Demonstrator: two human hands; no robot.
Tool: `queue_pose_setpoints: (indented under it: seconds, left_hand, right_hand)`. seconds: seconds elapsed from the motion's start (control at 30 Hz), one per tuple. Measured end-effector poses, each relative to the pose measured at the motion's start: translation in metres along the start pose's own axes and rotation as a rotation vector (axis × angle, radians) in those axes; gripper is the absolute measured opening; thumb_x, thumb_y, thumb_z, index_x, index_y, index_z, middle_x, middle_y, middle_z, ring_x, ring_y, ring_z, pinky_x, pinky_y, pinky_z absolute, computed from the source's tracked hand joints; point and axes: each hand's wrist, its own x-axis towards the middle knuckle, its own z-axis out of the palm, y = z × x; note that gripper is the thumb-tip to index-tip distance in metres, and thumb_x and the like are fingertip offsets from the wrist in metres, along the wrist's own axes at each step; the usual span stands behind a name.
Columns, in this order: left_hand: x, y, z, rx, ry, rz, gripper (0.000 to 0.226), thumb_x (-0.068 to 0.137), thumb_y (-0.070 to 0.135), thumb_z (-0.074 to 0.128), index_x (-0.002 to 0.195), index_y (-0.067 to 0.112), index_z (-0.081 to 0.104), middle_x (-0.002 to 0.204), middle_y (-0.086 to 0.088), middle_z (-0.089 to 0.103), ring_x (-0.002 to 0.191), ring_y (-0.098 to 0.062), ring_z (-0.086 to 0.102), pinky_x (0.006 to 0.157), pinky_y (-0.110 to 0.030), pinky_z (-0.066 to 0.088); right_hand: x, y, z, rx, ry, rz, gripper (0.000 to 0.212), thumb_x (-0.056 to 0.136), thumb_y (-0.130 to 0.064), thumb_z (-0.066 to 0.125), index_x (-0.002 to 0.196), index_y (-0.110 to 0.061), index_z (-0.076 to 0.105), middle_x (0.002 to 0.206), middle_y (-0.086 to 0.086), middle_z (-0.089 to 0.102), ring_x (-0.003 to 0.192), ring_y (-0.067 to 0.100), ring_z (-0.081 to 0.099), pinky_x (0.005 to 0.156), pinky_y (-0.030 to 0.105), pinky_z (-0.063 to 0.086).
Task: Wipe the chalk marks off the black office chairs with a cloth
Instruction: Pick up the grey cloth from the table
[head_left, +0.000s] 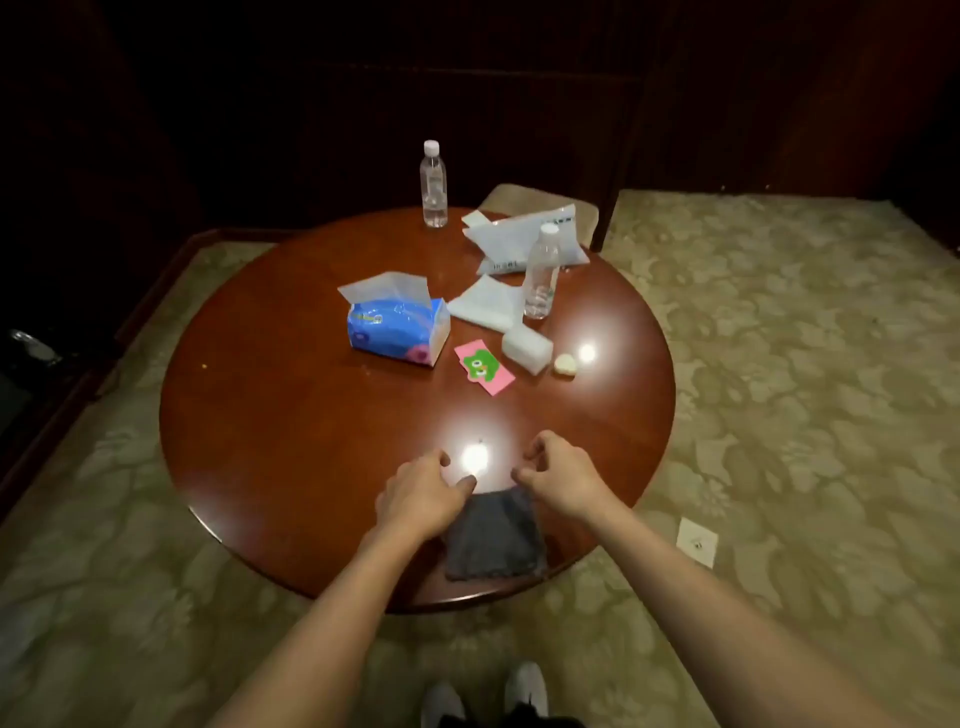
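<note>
Above the grey cloth (493, 540) on the round table (270, 415), left hand (421, 493) and right hand (563, 475), fingers loosely curled, holding nothing.

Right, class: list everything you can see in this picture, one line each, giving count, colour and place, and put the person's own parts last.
table: one, red-brown, round, centre
cloth: one, grey, near table edge, between the hands
tissue pack: one, blue, open, mid-table
water bottles: two, clear, upright, far side
plastic bag: one, white, far side
pink card: one, green figure on it, mid-table
white block: one, beside the card
carpet: greenish, patterned, around the table
left hand: fingers loosely curled, at the cloth's far edge
right hand: likewise
shoes: two, white, bottom edge
</note>
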Motion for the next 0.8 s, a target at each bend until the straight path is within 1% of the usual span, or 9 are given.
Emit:
queue_pose_setpoints:
  seconds: [0.03,0.1,0.17,0.27,0.37,0.43,0.53,0.67,0.8]
  left_hand:
    - [0.0,-0.003,0.006,0.033,-0.02,-0.015,0.049,0.088,0.058,0.062,0.127,0.029,0.054,0.123,-0.001,0.064,0.116,-0.028,0.06,0.095,-0.039,0.05]
    - [0.002,-0.007,0.021,0.096,-0.031,-0.031,0.052,0.091,0.055,0.061,0.131,0.023,0.051,0.131,-0.004,0.057,0.122,-0.03,0.056,0.094,-0.037,0.047]
    - [0.001,-0.012,0.034,0.097,-0.059,-0.063,0.05,0.092,0.052,0.063,0.128,0.02,0.051,0.131,-0.006,0.054,0.122,-0.03,0.055,0.09,-0.036,0.045]
    - [0.011,-0.022,0.053,-0.013,-0.081,-0.079,0.038,0.089,0.045,0.069,0.114,0.022,0.052,0.12,-0.006,0.062,0.111,-0.029,0.06,0.085,-0.035,0.049]
    - [0.016,-0.028,0.062,-0.228,-0.044,-0.155,0.036,0.086,0.032,0.076,0.106,0.02,0.05,0.111,-0.011,0.067,0.106,-0.032,0.062,0.085,-0.035,0.048]
    - [0.016,-0.029,0.065,-0.251,-0.047,-0.169,0.035,0.085,0.027,0.078,0.108,0.017,0.052,0.11,-0.011,0.067,0.107,-0.032,0.062,0.084,-0.033,0.046]
    - [0.012,-0.029,0.064,-0.184,-0.103,-0.165,0.021,0.084,0.025,0.076,0.087,0.019,0.056,0.1,-0.007,0.068,0.097,-0.029,0.063,0.069,-0.03,0.042]
    - [0.006,-0.008,0.059,-0.163,-0.08,-0.018,0.027,0.081,0.022,0.076,0.072,0.021,0.051,0.085,-0.005,0.065,0.083,-0.027,0.061,0.063,-0.031,0.041]
    - [-0.008,0.039,0.068,-0.248,-0.162,0.178,0.029,0.087,0.012,0.073,0.079,0.023,0.048,0.079,-0.002,0.059,0.072,-0.023,0.055,0.059,-0.031,0.04]
  right_hand:
    - [0.002,0.004,0.009,-0.048,-0.019,0.033,0.033,0.089,-0.031,0.068,0.114,-0.014,0.055,0.108,0.008,0.063,0.107,0.028,0.06,0.083,0.031,0.045]
    - [0.004,0.011,0.026,-0.12,-0.039,0.114,0.052,0.089,-0.041,0.068,0.129,-0.013,0.049,0.125,0.012,0.057,0.118,0.033,0.056,0.094,0.036,0.045]
    - [0.002,0.017,0.043,-0.121,-0.071,0.186,0.058,0.088,-0.046,0.068,0.131,-0.014,0.046,0.129,0.013,0.053,0.119,0.035,0.055,0.097,0.041,0.047]
    - [-0.001,0.024,0.061,-0.098,-0.089,0.259,0.06,0.088,-0.046,0.069,0.129,-0.013,0.041,0.13,0.014,0.049,0.12,0.037,0.053,0.095,0.041,0.046]
    - [-0.002,0.027,0.07,-0.01,-0.04,0.301,0.053,0.089,-0.037,0.07,0.124,-0.012,0.039,0.128,0.015,0.053,0.118,0.038,0.054,0.092,0.041,0.046]
    - [-0.003,0.031,0.071,-0.056,-0.053,0.288,0.036,0.091,-0.031,0.067,0.113,-0.015,0.043,0.125,0.014,0.057,0.115,0.038,0.056,0.089,0.04,0.046]
    - [-0.01,0.035,0.07,-0.086,-0.058,0.267,0.02,0.091,-0.02,0.059,0.099,-0.022,0.041,0.123,0.013,0.054,0.111,0.039,0.056,0.088,0.039,0.046]
    - [-0.029,0.048,0.053,0.02,0.082,0.216,0.021,0.088,-0.018,0.061,0.094,-0.022,0.042,0.114,0.008,0.044,0.098,0.037,0.057,0.085,0.038,0.046]
    - [-0.06,0.09,0.022,0.252,0.218,0.229,0.027,0.083,-0.012,0.064,0.091,-0.022,0.041,0.093,0.006,0.058,0.087,0.031,0.059,0.075,0.039,0.047]
